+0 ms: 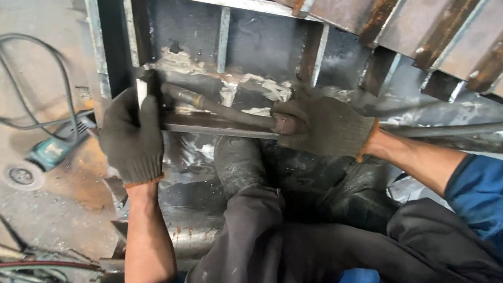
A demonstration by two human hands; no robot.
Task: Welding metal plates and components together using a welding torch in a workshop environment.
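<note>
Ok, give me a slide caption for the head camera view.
Gloved left hand steadies a small metal plate while the right hand holds a welding torch against a steel frame.

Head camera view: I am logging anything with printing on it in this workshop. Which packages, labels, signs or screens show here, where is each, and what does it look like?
No packages, signs or screens are in view.
Angle grinder: on the floor at left, beyond the gloved left hand; teal body with a pale patch on its side that may be a label, too blurred to tell.
Gloved right hand: grips a dark welding torch that bears no visible label.
</note>
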